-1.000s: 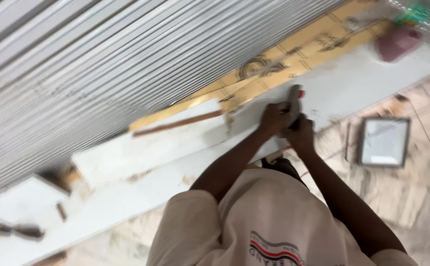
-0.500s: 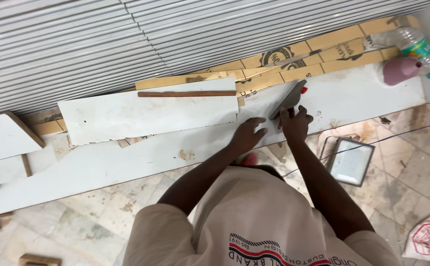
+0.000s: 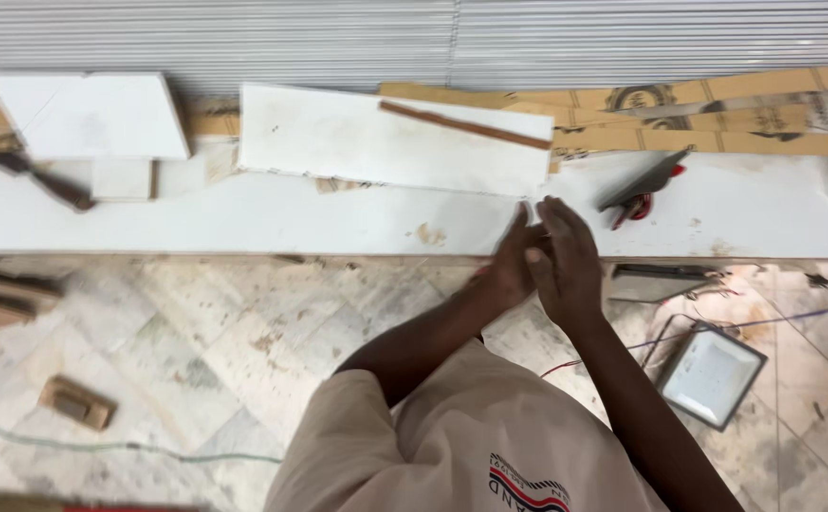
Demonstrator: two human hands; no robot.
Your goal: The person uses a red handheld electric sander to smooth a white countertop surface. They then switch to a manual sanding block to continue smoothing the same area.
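L hand (image 3: 511, 267) & R hand (image 3: 566, 261) pressed together over smooth white board (image 3: 243, 213) (grips open, empty).

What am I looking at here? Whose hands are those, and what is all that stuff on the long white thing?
There is no machine here. A person wears a camera on their head, so you look down past their shirt at their own two arms. The left hand and the right hand are pressed together over a long white board. I cannot tell if they hold anything small between them. Just to the right lies a trowel with a red handle; nobody touches it. Behind the hands rests a shorter white board with a thin wooden strip lying on it, and flattened cardboard sits by the ribbed shutter. On the floor stands a square flat lamp.
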